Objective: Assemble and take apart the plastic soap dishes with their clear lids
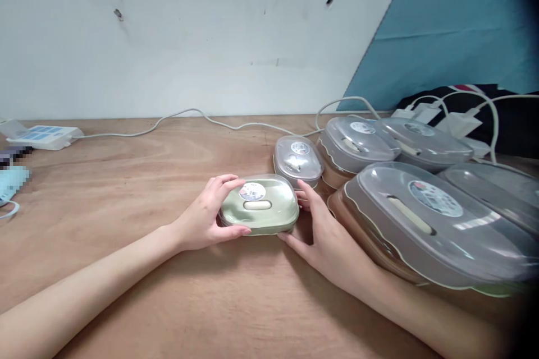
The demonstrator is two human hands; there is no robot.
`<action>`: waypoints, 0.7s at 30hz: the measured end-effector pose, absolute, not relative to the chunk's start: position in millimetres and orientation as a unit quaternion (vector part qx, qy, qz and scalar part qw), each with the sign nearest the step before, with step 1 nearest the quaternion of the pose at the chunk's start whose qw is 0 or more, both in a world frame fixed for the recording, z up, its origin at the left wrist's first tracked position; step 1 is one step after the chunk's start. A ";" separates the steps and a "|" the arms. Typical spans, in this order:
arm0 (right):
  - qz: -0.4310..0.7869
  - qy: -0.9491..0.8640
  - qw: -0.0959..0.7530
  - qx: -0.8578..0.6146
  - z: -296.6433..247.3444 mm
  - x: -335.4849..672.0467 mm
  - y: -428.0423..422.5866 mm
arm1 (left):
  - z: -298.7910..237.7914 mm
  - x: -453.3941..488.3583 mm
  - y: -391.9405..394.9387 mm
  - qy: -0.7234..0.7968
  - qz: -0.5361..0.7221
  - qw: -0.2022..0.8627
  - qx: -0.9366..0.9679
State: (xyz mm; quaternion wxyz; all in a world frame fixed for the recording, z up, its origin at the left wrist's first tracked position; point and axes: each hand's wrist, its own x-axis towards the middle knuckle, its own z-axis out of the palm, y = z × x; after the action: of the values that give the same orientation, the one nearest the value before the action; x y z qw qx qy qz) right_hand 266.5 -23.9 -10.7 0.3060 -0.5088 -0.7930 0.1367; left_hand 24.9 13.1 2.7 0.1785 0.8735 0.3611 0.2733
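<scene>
A small oval green plastic box with a clear lid lies on the wooden table in front of me. Its lid carries a round printed sticker and a pale elongated handle piece. My left hand grips the box's left end, thumb along the front edge and fingers over the lid's far left side. At the right end is my right hand, its thumb by the front corner and its fingers against the side, partly hidden. Just behind stands a similar clear-lidded box with a sticker.
Several larger clear-lidded boxes, among them a big one, crowd the right side. Behind them are white plugs and cables. A white cable runs along the back to a power strip at the left. A light-blue item lies at the left edge.
</scene>
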 end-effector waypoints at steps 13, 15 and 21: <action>0.120 -0.805 0.302 -0.496 -8.8 267.0 -23.6 | 6.6 28.7 9.6 0.360 0.284 0.162 0.874; 0.124 -0.800 0.309 -0.499 -9.4 266.8 -23.4 | 11.0 29.0 10.8 0.358 0.275 0.179 0.874; 0.129 -0.791 0.322 -0.504 -8.4 265.3 -23.5 | 17.9 29.5 11.8 0.370 0.261 0.215 0.865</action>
State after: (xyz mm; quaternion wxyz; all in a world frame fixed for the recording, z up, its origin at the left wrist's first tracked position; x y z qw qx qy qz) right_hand 265.3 -23.5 -8.4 0.3222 -0.5040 -0.7908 0.1292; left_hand 29.5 11.8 17.9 0.2152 0.8652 0.3702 0.2609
